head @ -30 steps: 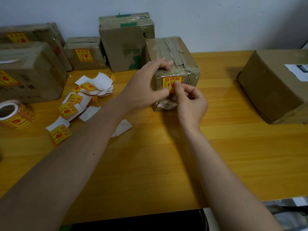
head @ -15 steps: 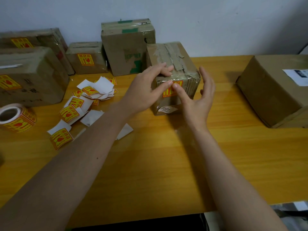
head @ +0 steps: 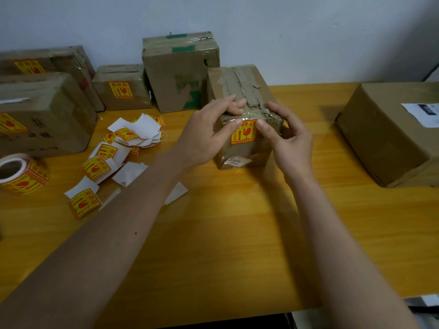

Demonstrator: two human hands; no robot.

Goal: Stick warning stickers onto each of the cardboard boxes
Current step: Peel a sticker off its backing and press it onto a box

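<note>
Warning sticker (head: 243, 133) now lies flat on the taped box (head: 240, 115); left hand (head: 209, 134) and right hand (head: 288, 138), which has swung in from the side, grip the box, thumbs pressing the sticker.

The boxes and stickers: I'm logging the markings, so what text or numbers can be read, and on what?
"易碎品": heading of the warning sticker on the middle box.
"9416", roughly: white label low on that box.
Green print on the tall box: unreadable.
Shipping label on the right box: blurred.

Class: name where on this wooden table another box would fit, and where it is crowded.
Free: bare orange wooden table nearest the person, and the strip between the taped cardboard box and large brown box. Crowded: left side, with loose yellow stickers and sticker roll.
</note>
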